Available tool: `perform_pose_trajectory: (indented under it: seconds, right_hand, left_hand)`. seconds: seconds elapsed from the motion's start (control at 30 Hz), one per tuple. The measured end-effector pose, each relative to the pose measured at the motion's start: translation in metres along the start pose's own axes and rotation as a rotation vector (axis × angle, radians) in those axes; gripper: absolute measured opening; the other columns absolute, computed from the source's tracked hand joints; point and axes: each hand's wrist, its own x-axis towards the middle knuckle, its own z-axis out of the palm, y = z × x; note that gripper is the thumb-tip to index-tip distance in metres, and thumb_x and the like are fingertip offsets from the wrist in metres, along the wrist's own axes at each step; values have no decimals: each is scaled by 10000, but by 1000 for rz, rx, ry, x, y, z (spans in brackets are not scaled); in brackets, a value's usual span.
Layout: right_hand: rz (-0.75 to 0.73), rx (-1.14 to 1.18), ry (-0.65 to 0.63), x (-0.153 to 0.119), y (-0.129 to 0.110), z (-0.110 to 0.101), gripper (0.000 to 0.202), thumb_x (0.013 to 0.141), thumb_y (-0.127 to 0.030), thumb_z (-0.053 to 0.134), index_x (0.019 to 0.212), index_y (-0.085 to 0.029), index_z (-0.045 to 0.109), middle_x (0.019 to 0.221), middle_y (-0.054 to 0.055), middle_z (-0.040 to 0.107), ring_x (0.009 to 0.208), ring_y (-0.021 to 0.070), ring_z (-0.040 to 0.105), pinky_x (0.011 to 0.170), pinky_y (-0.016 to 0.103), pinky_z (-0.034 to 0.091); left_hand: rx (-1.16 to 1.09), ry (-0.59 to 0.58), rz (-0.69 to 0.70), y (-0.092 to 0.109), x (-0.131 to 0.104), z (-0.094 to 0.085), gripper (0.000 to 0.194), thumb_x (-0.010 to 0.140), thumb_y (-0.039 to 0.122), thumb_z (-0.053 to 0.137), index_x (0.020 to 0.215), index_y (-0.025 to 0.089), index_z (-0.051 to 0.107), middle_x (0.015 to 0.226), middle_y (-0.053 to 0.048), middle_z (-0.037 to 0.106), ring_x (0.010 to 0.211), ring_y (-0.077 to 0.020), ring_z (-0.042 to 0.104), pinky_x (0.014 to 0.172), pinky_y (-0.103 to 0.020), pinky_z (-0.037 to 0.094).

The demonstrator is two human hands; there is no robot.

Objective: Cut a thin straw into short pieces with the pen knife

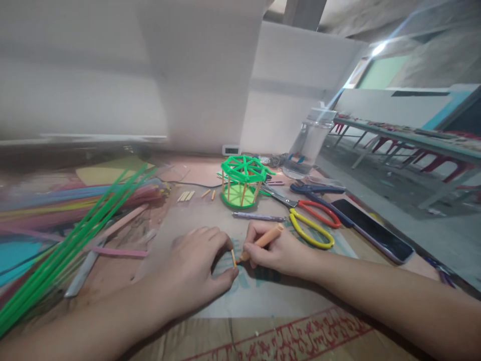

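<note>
Between thumb and finger, my left hand [203, 260] holds a short thin wooden stick [233, 258] just above the white sheet [270, 296]. My right hand [276, 250] is closed around an orange marker [268, 236], its tip touching or very close to the stick. Beyond both hands stands a small round green frame [244, 170] with a spoked top, a green base and stick posts. Several short pale sticks [186, 195] lie to its left, with two orange ones [213, 194] beside them. A slim patterned pen [259, 216] rests just past my right hand.
Scissors [308, 215] with red and yellow handles lie right of the frame, near blue-handled pliers [323, 200] and a phone [376, 230]. A water bottle [308, 145] stands behind. Green pipe cleaners [75, 240] and other coloured bundles cover the left side. White panels [203, 75] rise behind.
</note>
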Motion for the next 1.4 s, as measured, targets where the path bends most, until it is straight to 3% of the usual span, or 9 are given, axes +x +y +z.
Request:
perform_pose_trajectory:
  seconds: [0.17,0.37,0.63,0.87,1.1,1.4]
  right_hand:
    - [-2,36,-23,-2,-1,-1,300,840,-362,787,770,-215,535,608,-20,674,571,127,624,510,192,429]
    - [-39,-17,44,-1,-1,-1,265,893,-368,748,803,-219,548,672,2,708,619,151,658,565,239,490]
    - [-95,-116,123,1,-9,-3,241,902,-366,703,774,-222,558,623,-4,693,561,134,623,531,233,447]
    - [-56,-89,18,0,-15,-2,241,893,-335,709,758,-225,543,618,1,708,572,141,659,529,227,466]
    - [-67,-124,107,2,-9,-1,251,913,-364,732,785,-212,578,644,-5,712,535,115,589,516,227,428]
    - [-50,-86,40,2,-9,-1,233,930,-357,692,798,-224,553,658,4,731,588,143,665,550,239,484]
  left_hand:
    - [9,3,-11,1,1,-2,165,856,366,666,921,216,649,934,-66,706,891,-274,631,753,-387,427]
    - [28,-14,-24,3,3,-5,149,841,353,679,890,217,641,877,-48,682,842,-265,617,719,-381,401]
    - [58,-22,23,1,5,-5,195,857,385,706,938,217,646,881,-40,676,836,-259,607,735,-385,407]
    - [72,-15,43,1,5,-5,215,876,423,695,908,219,636,857,-40,669,809,-251,612,730,-384,432]
    - [56,9,69,0,4,-5,170,867,386,681,884,224,634,826,-32,661,792,-242,617,743,-389,460]
    - [136,-14,86,3,2,-7,175,888,389,633,870,220,594,851,-53,644,804,-260,606,743,-420,452]
